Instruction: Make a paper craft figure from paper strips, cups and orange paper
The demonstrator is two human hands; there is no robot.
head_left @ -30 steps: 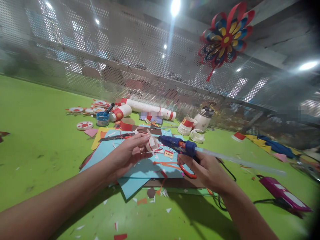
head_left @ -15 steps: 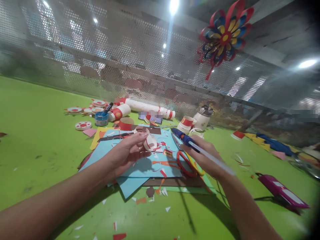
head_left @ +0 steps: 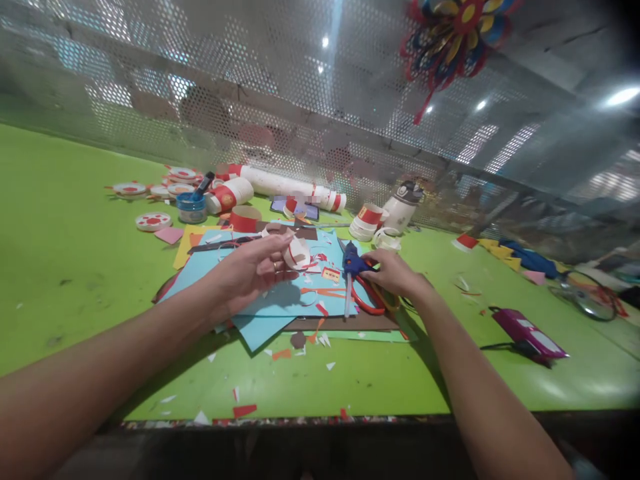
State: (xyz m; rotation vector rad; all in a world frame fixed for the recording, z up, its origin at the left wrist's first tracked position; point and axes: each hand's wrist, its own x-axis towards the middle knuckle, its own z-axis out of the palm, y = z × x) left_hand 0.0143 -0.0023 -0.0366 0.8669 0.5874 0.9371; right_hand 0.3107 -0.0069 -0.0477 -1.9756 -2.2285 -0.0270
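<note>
My left hand [head_left: 255,267] is closed around the edge of a small white paper ring [head_left: 299,254] with a red stripe, held above the blue paper. My right hand [head_left: 395,270] grips the handle of a blue hot glue gun [head_left: 353,260]. A translucent glue stick [head_left: 349,297] sticks out of its back, pointing toward me. Just below the gun lie scissors [head_left: 371,303] with red and yellow handles, partly covered by the gun and hand. Light blue paper sheets [head_left: 270,300] lie under both hands, strewn with red, white and orange scraps.
White-and-red paper tubes [head_left: 285,183], a blue jar [head_left: 192,208] and flower-patterned discs [head_left: 153,221] sit at the back left. Paper cups [head_left: 367,223] and a white bottle [head_left: 403,207] stand behind my right hand. A magenta pouch [head_left: 527,333] lies at right; the table's front edge [head_left: 280,421] shows below.
The glue gun has turned in my right hand: its stick lay along my forearm and now points toward me. The view has tilted down. My left hand still holds the paper ring.
</note>
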